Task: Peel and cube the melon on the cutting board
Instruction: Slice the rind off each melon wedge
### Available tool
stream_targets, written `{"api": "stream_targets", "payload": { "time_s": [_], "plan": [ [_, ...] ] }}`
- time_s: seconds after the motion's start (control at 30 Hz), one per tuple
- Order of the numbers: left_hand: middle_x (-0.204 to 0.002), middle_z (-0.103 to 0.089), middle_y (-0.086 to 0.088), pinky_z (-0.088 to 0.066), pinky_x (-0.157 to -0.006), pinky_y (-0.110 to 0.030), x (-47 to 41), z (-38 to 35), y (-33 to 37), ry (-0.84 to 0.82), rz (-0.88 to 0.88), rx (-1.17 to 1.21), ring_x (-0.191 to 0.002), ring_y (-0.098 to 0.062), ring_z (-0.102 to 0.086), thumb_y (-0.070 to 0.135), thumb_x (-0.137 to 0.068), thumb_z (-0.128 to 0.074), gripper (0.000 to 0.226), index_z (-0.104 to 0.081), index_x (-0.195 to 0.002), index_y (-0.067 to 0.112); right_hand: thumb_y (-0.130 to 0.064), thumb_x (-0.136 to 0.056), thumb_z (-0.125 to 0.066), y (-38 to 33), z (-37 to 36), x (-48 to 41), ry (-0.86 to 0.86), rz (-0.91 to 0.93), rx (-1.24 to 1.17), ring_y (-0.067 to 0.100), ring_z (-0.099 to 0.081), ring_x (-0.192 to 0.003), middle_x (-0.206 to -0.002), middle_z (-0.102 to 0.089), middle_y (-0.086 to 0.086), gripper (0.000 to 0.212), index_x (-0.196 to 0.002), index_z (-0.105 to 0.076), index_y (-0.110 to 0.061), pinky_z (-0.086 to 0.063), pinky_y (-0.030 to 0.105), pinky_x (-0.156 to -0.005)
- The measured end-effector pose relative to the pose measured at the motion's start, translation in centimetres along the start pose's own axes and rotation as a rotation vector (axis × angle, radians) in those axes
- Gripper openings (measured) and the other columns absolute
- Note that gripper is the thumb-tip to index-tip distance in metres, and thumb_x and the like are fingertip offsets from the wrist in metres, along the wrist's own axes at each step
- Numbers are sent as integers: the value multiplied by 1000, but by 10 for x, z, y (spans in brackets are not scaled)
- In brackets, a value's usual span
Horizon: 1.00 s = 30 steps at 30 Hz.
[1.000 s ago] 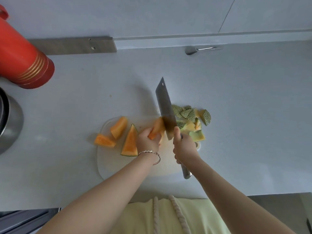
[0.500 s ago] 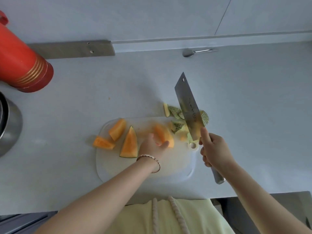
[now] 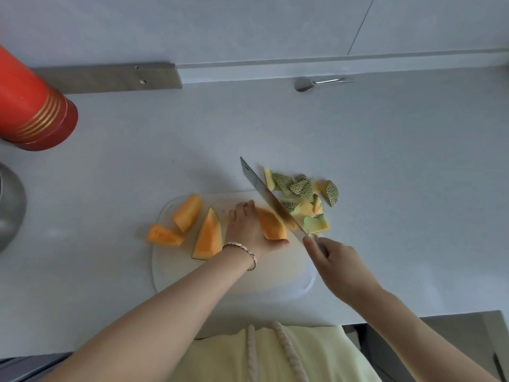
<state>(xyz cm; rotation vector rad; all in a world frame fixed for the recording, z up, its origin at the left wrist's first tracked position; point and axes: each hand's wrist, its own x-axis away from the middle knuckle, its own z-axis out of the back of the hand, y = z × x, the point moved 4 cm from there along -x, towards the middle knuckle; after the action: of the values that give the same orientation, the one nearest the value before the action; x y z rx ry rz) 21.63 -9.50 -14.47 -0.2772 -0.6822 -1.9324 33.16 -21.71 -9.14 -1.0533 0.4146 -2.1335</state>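
A white cutting board [image 3: 220, 279] lies on the counter. My left hand [image 3: 245, 227] holds a peeled orange melon piece [image 3: 271, 224] down on the board, thumb at its near end. My right hand [image 3: 338, 266] grips the handle of a cleaver [image 3: 268, 198], whose blade lies on the right side of that piece. A wedge with rind [image 3: 208, 235] lies left of my hand. Two peeled pieces [image 3: 187, 212] [image 3: 164, 235] lie at the board's left edge.
A heap of green netted rind scraps [image 3: 303, 197] lies at the board's far right corner. A red cylindrical container [image 3: 30, 106] and a steel pot [image 3: 8, 210] stand at the left. A spoon [image 3: 316, 83] lies by the back wall.
The cleaver has swung back from the rind heap on the right and come down against the melon piece. My left hand has laid that piece flat and holds it from the left.
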Motion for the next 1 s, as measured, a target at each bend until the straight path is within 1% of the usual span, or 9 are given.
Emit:
{"api": "stream_targets", "payload": {
  "time_s": [0.1, 0.23, 0.33, 0.43, 0.5, 0.63, 0.77, 0.87, 1.0],
  "plan": [
    [-140, -31, -11, -11, -109, -26, 1, -5, -2, 109, 16, 135, -133, -24, -25, 53, -67, -73, 103, -22, -140, 1, -46, -93, -43, 4, 1, 3, 1, 16, 33, 11, -26, -47, -52, -29, -10, 48, -62, -31, -11, -23, 24, -48],
    [-124, -50, -5, -23, -100, -23, 2, -14, -11, 167, -32, 157, -123, -21, -37, 56, -71, -65, 72, -48, -124, 9, -45, -91, -46, 3, 3, 16, 61, 86, 205, 14, -28, -43, -45, -28, -4, 45, -58, -31, -19, -20, 23, -44],
    [-118, -53, -3, -29, -97, -20, 5, -16, -12, 189, -19, 225, -119, -21, -44, 64, -66, -53, 73, -55, -117, 12, -50, -91, -42, 1, -2, 21, 68, 89, 337, 14, -34, -46, -47, -33, -4, 44, -59, -28, -24, -22, 23, -43],
    [-114, -54, -4, -38, -90, -22, 6, -14, -12, 191, -12, 276, -116, -18, -46, 47, -70, -67, 56, -57, -112, 11, -51, -92, -41, 1, -5, 23, 74, 59, 326, 12, -35, -46, -48, -37, -4, 43, -60, -30, -24, -23, 22, -43],
    [-114, -55, -3, -42, -87, -24, 6, -10, -11, 219, -42, 274, -113, -18, -49, 41, -71, -71, 50, -58, -110, 13, -50, -92, -41, 2, -4, 26, 83, 58, 308, 13, -34, -45, -48, -36, -4, 42, -60, -31, -23, -23, 22, -43],
    [-121, -53, -4, -46, -85, -27, 9, -6, -9, 215, -51, 327, -110, -18, -53, 35, -72, -73, 54, -57, -119, 16, -50, -91, -42, 3, -3, 32, 83, 62, 312, 14, -33, -44, -47, -35, -3, 42, -61, -33, -22, -24, 24, -43],
    [-118, -52, -2, -47, -79, -27, 11, -6, -7, 208, -12, 330, -100, -19, -59, 36, -71, -73, 52, -57, -116, 15, -48, -92, -42, -2, -4, 31, 65, 63, 311, 14, -30, -43, -46, -31, -3, 45, -58, -29, -22, -20, 23, -42],
    [-119, -51, -3, -48, -79, -29, 11, -5, -7, 194, 21, 346, -97, -22, -60, 35, -71, -74, 52, -56, -115, 13, -48, -93, -41, -8, -2, 27, 42, 47, 297, 15, -29, -46, -49, -31, -3, 48, -58, -27, -18, -21, 25, -44],
    [-120, -51, -4, -48, -84, -31, 12, -4, -5, 186, 19, 366, -103, -23, -58, 31, -70, -75, 52, -57, -116, 15, -49, -94, -36, -18, -1, 15, -6, 33, 291, 17, -34, -50, -55, -38, 1, 50, -59, -29, -15, -25, 27, -46]
  ]
}}
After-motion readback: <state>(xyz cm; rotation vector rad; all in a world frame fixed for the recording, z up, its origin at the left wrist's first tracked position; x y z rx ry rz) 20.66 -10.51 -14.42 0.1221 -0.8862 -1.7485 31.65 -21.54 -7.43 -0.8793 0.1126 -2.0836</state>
